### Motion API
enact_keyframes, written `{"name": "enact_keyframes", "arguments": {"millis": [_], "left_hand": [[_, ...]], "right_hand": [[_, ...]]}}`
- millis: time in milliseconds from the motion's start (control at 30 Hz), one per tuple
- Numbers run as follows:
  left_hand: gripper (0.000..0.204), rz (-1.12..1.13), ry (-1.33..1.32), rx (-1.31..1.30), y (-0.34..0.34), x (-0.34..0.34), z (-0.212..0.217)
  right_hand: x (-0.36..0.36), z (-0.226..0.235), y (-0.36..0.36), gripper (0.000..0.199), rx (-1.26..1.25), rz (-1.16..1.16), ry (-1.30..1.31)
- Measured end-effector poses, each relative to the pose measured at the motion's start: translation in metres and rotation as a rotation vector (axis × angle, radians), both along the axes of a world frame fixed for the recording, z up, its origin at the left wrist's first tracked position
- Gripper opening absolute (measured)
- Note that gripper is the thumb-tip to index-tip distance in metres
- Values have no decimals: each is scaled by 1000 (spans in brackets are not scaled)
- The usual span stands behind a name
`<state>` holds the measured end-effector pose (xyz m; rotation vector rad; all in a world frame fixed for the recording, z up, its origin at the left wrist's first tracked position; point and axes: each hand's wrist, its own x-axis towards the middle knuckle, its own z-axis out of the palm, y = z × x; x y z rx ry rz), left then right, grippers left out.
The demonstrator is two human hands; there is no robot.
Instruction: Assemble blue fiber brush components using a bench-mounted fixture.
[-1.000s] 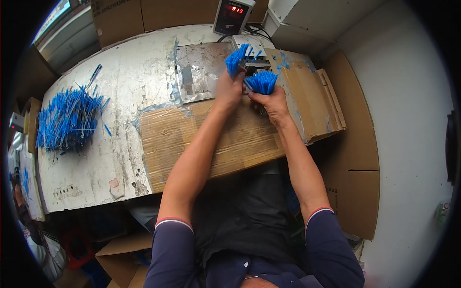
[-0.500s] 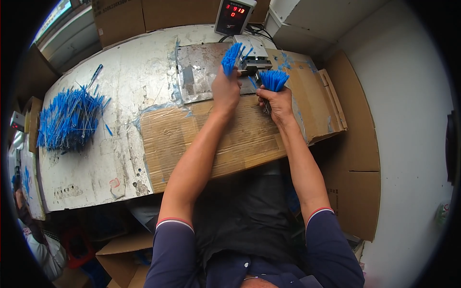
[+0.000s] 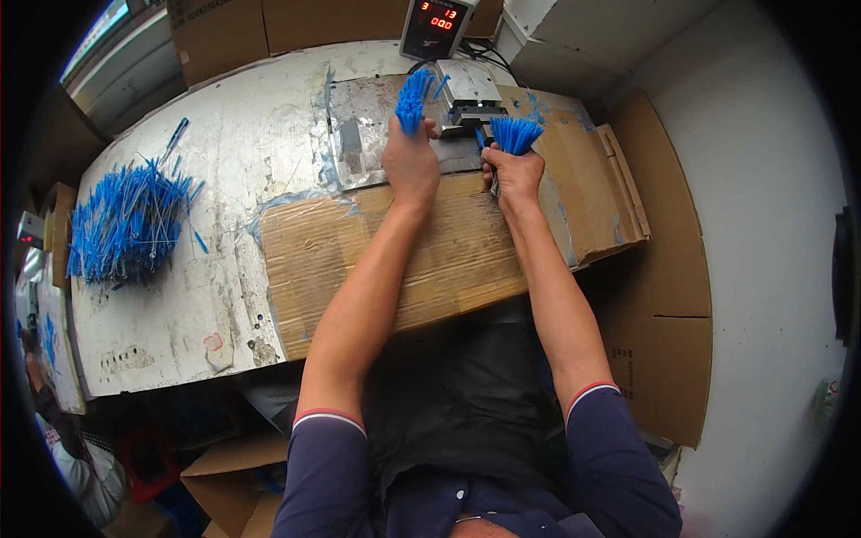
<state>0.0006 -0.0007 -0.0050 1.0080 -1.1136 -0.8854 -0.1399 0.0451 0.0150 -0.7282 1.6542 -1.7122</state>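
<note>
My left hand (image 3: 413,172) is closed round a bunch of thin blue wire brushes (image 3: 413,100), their bristled ends pointing up and away from me. A little to the right, my right hand (image 3: 518,176) grips a second bunch of blue brushes (image 3: 517,135), fanned out at the top, with thin wire stems showing below the fingers. Between and just beyond the hands stands a small metal machine (image 3: 470,88) with a dark slotted front. One blue brush (image 3: 481,136) sits apart from the right bunch, close to the machine; I cannot tell what holds it.
A large pile of blue brushes (image 3: 130,224) lies on the white worktable (image 3: 215,296) at the left, a pen (image 3: 178,134) behind it. Flattened cardboard (image 3: 386,269) covers the table's near edge. A red-lit display box (image 3: 436,29) stands at the back. Cardboard (image 3: 659,269) and a wall stand right.
My left hand has moved left, away from the machine, with its bunch. My right hand has shifted slightly, still holding its brushes. The red digits on the display have changed.
</note>
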Motion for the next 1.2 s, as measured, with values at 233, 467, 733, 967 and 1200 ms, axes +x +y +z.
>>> {"name": "enact_keyframes", "arguments": {"millis": [233,467,733,967,1200], "left_hand": [[10,155,-213,-84,-1,2,-3],[12,199,-442,-79,1,2,-2],[11,116,-725,-286,1,-3,-8],[12,59,-761,-280,1,-5,-10],[12,41,-791,-267,1,-4,-10]], "right_hand": [[0,-5,-2,15,-7,-3,30],[4,-3,-1,13,-12,-7,78],[3,8,11,13,-128,95,-138],[-10,1,16,13,-68,71,-187],[-15,11,24,13,33,172,-284]]}}
